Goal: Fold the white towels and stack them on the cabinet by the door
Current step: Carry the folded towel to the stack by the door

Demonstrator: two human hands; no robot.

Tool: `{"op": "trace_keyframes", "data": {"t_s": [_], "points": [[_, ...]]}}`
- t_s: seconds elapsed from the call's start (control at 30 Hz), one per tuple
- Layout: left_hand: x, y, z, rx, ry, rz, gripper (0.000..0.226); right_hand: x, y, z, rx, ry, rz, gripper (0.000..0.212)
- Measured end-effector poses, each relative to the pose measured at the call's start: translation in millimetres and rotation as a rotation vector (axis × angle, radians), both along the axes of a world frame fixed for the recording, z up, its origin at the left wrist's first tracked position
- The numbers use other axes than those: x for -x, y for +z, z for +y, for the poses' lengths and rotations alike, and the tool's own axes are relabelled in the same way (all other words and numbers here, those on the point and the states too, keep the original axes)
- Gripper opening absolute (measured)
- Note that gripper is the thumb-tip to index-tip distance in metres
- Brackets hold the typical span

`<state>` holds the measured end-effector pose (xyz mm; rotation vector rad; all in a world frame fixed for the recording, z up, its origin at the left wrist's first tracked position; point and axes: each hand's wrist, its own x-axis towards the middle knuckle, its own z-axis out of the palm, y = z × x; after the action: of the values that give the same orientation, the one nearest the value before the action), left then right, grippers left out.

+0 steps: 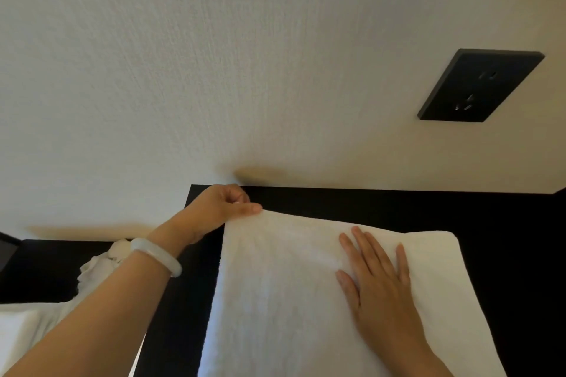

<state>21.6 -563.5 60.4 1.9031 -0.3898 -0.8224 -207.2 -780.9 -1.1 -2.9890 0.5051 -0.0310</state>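
Note:
A white towel [284, 291] lies spread on the black cabinet top [398, 208], reaching from near the wall down past the bottom of the view. My left hand [223, 205] pinches the towel's far left corner between thumb and curled fingers, close to the wall. My right hand [376, 278] lies flat on the towel with straight, spread fingers, pressing its right half. A pale bangle [156, 255] sits on my left wrist.
A textured cream wall [245, 55] rises right behind the cabinet, with a black power socket [479, 89] at upper right. More crumpled white cloth [98, 266] lies on a lower dark surface at left. A white surface [15, 340] shows at the bottom left.

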Motion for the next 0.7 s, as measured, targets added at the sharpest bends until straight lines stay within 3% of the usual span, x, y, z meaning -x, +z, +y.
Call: {"op": "trace_keyframes", "data": {"t_s": [0.07,0.17,0.23,0.27,0.33,0.43,0.5,0.6,0.7], "points": [[0,-2,-1,-0.249,-0.037,-0.282,0.041,-1,1,1,0.004,0.003,0.014,0.058],[22,-7,-11,-0.42,-0.074,-0.664,0.023,-1,4,-3,-0.04,0.026,0.08,0.059],[49,-14,-33,-0.407,-0.04,-0.98,0.041,-1,5,-7,-0.082,0.057,0.14,0.061],[67,-14,-48,-0.343,-0.049,-1.042,0.043,0,8,-10,-0.115,0.084,0.153,0.063],[104,-17,-77,-0.27,-0.163,-0.962,0.045,0,14,-17,-0.233,0.132,0.125,0.067],[134,-45,-102,-0.357,-0.346,-0.964,0.057,-2,30,-33,-0.428,0.111,0.098,0.057],[135,-60,-105,-0.435,-0.399,-0.978,0.06,2,41,-52,-0.5,-0.052,-0.002,0.052],[133,-65,-104,-0.448,-0.412,-1.01,0.061,13,55,-90,-0.336,-0.39,-0.168,0.052],[134,-61,-104,-0.431,-0.385,-1.024,0.061,18,69,-116,-0.577,-0.674,-0.103,0.053]]}}
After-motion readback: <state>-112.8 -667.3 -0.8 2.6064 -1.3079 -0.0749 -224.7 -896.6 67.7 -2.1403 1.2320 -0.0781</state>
